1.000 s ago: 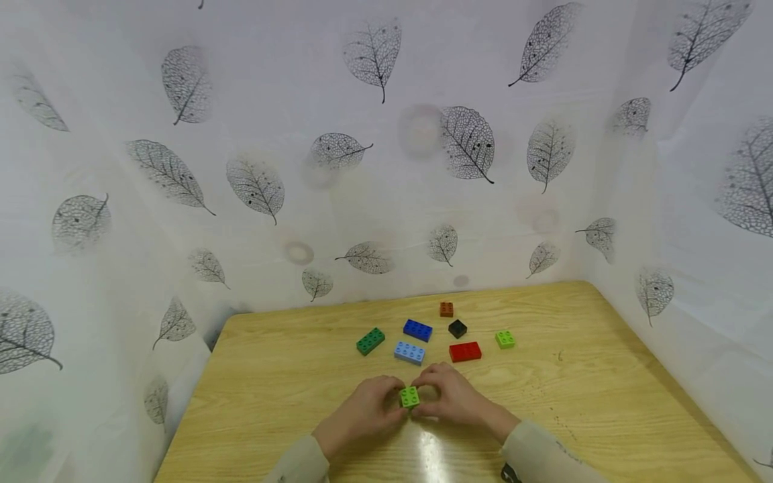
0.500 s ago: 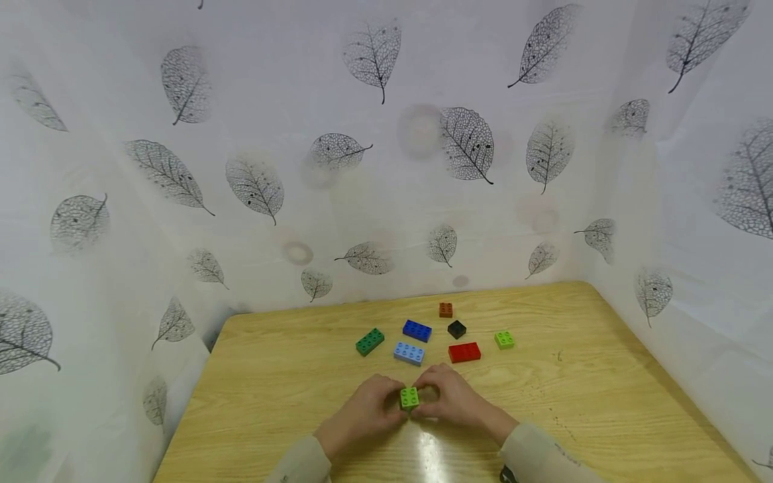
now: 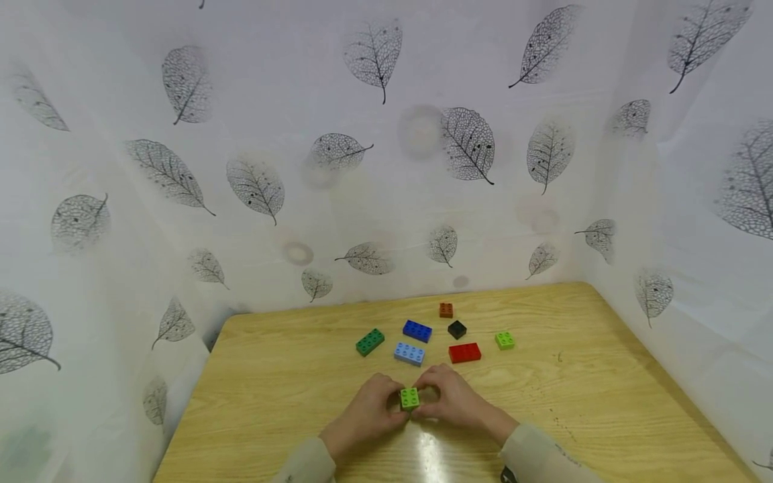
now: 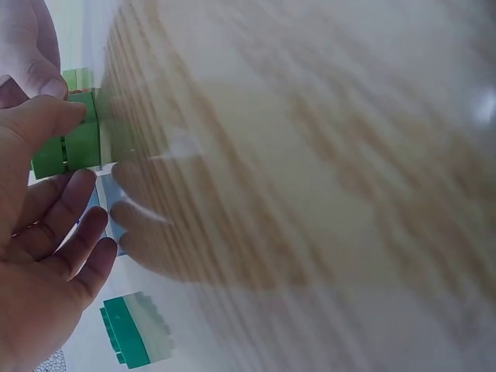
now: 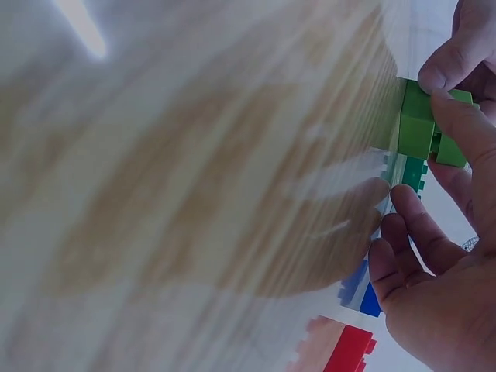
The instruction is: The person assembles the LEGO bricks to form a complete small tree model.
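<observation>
Two lime green toy bricks (image 3: 410,398), one stacked on the other, stand at the near middle of the table between both hands. My left hand (image 3: 373,406) pinches them from the left with thumb and fingers. From the right, my right hand (image 3: 455,399) pinches the same pair. In the right wrist view a narrow gap shows between the lower brick (image 5: 417,120) and the upper one, partly covered by fingers. The left wrist view shows the seam between the green bricks (image 4: 77,143), with the other fingers of that hand loosely bent beside them.
Beyond the hands on the wooden table (image 3: 272,376) lie a light blue brick (image 3: 409,353), a dark blue brick (image 3: 417,331), a dark green brick (image 3: 370,342), a red brick (image 3: 464,353), a black brick (image 3: 457,329), a brown brick (image 3: 445,310) and another lime brick (image 3: 504,341). A leaf-patterned curtain (image 3: 386,201) surrounds the table.
</observation>
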Available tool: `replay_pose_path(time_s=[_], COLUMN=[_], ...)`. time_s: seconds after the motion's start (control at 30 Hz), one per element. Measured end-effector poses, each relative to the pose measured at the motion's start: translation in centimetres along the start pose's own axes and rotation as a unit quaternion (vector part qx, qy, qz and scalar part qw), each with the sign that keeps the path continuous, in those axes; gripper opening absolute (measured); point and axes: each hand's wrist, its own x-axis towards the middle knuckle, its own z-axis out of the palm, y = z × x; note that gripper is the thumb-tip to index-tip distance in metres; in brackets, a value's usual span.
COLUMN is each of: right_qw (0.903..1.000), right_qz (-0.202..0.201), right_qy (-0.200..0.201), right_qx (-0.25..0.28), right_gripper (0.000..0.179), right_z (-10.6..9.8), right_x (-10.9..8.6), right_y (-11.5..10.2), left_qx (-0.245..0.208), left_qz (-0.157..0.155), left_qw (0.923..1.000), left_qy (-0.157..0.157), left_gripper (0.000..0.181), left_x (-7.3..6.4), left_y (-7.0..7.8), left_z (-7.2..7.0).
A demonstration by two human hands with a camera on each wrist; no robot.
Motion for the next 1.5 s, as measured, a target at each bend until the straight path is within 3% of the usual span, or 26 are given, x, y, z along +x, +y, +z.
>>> replay_pose_path(time_s=[0.23,0.8,1.0,1.2,1.5], right_qw=[1.0,0.9999,0.9996,0.999,0.9989], right_qz=[0.001,0.005,0.009,0.013,0.016], right_qy=[-0.001,-0.01,-0.025,-0.042,-0.042], right_qx=[0.005,0.009,0.007,0.01,0.009], right_gripper=[0.031,0.029,0.028,0.027,0.027], right_z=[0.11,0.02,-0.22,-0.46,-0.55], right_x=[0.02,0.11,0.38,0.76,0.75], right_y=[0.26,0.06,-0.05,-0.05,-0.26], left_qx=[-0.013,-0.016,-0.058,-0.088,-0.087], left_qz=[-0.02,0.01,0.013,-0.014,-0.014], left_qw=[0.9997,0.9998,0.9982,0.9959,0.9956], left_qy=[-0.007,0.011,-0.003,-0.015,-0.031], left_gripper=[0.029,0.027,0.028,0.024,0.022], left_x=[0.04,-0.27,-0.22,-0.22,0.33], left_y=[0.14,-0.15,-0.12,-0.02,-0.49], left_z=[-0.11,0.02,-0.21,-0.65,-0.84])
